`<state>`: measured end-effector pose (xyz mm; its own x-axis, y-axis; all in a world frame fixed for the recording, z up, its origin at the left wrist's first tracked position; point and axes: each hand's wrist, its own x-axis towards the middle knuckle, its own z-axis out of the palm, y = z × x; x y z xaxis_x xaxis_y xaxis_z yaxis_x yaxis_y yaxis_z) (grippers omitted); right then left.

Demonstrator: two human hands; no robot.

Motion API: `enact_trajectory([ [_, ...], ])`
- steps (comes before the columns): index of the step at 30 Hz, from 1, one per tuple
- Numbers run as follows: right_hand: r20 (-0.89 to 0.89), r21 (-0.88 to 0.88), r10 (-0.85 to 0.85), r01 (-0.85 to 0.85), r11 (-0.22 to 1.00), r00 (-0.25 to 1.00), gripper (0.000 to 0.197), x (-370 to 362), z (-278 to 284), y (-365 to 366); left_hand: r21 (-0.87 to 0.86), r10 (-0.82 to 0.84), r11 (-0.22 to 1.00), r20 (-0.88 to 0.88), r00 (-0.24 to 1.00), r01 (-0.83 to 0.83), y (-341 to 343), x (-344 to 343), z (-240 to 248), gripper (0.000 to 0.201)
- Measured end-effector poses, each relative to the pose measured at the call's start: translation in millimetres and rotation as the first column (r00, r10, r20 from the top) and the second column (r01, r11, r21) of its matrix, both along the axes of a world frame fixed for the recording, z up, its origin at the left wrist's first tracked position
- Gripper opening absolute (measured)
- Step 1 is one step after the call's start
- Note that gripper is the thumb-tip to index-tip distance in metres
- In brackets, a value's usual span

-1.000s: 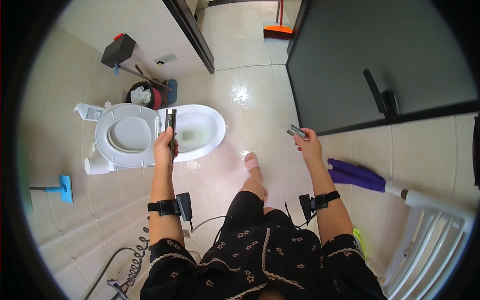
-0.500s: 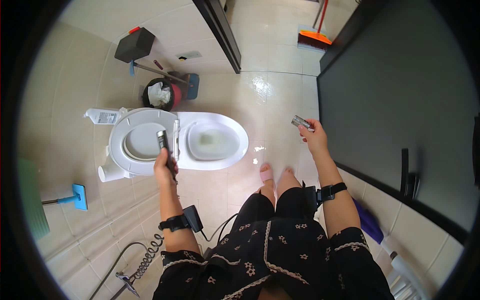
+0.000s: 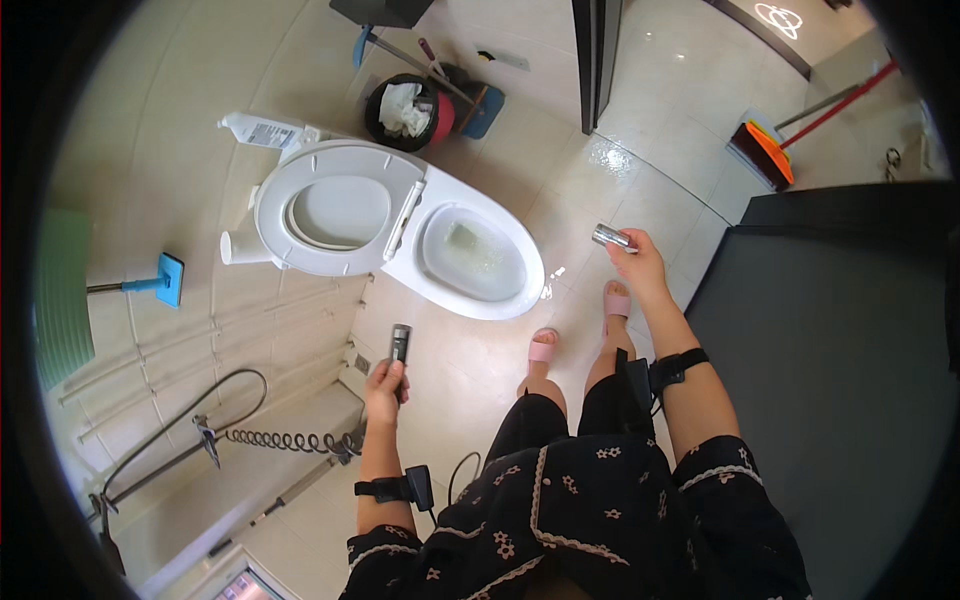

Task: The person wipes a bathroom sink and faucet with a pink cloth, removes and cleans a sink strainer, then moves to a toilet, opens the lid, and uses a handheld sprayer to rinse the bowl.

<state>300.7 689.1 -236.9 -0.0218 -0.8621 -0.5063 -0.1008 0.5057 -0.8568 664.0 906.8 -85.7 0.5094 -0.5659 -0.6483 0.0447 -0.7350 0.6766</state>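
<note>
My left hand (image 3: 382, 391) is closed around a dark, slim flashlight (image 3: 401, 345) with a silvery band, its far end pointing up and away. It hangs above the floor on the near side of the toilet. Off to the right, the fingers of my right hand (image 3: 642, 266) pinch a short, shiny metal cylinder (image 3: 608, 237), whose kind I cannot make out. The toilet (image 3: 480, 185) lies beyond and between my hands, lid and seat raised, with water in the bowl. Both hands are apart from the toilet.
A black waste bin (image 3: 388, 130) with white paper stands behind the toilet, beside a white bottle (image 3: 262, 131). An orange broom (image 3: 768, 150) leans at the far right. A dark door (image 3: 850, 350) fills the right side. A coiled hose (image 3: 290, 440) hangs at the left.
My view has turned to the right and the toilet appears tilted. My left hand has moved from over the raised seat to nearer my body. Both hands keep hold of their things.
</note>
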Motion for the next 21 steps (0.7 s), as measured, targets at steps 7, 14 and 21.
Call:
enact_trajectory([
  [7, 0.083, 0.039, 0.104, -0.108, 0.993, 0.991, 0.038, -30, -30, -56, 0.233, -0.282, 0.918, -0.183, 0.942, 0.32, -35, -128, -16, 0.03],
  [14, 0.011, 0.141, 0.0, -0.002, 0.99, 1.0, 0.038, -78, -56, -80, 0.244, -0.314, 0.907, -0.15, 0.938, 0.343, -102, -167, -19, 0.034],
  [21, 0.058, 0.256, -0.088, 0.07, 0.964, 0.994, 0.038, -104, -68, -100, 0.129, -0.184, 0.976, 0.047, 0.982, 0.177, -185, -126, -8, 0.027],
])
